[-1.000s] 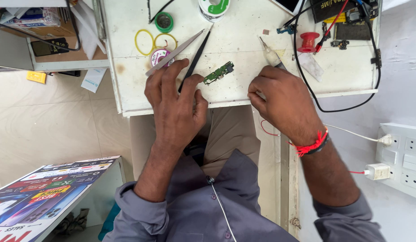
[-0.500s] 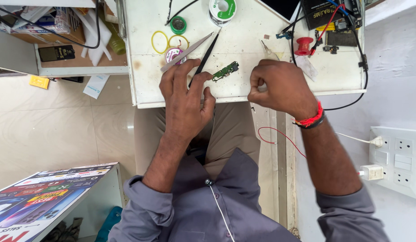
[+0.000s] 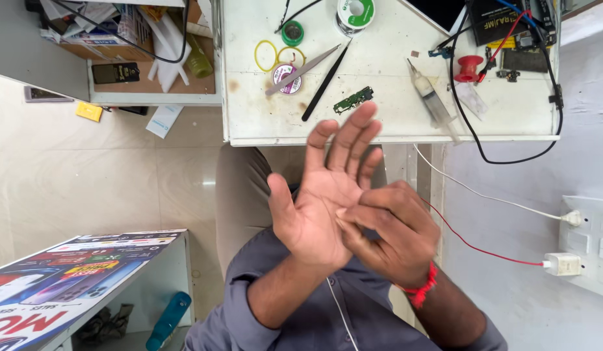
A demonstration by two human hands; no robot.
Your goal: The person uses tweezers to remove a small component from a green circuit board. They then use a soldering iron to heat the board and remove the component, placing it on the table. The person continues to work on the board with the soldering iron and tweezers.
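Left hand (image 3: 314, 208) grip wide, palm up, holding nothing; right hand (image 3: 389, 227) fingertips (image 3: 344, 213) press its palm. Green circuit board (image 3: 353, 100) beyond fingertips, inside surface (image 3: 392, 130) edge

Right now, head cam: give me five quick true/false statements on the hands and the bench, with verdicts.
1. The left hand is open, palm up, with nothing in it. True.
2. The right hand holds the syringe. False: the syringe lies on the white table, and the right hand's fingers press against the left palm.
3. The small green circuit board lies on the table, untouched by either hand. True.
4. The metal tweezers are pinched in the left hand. False: they lie on the table beside the black tweezers.
5. A red band sits on the left wrist. False: it is on the right wrist.
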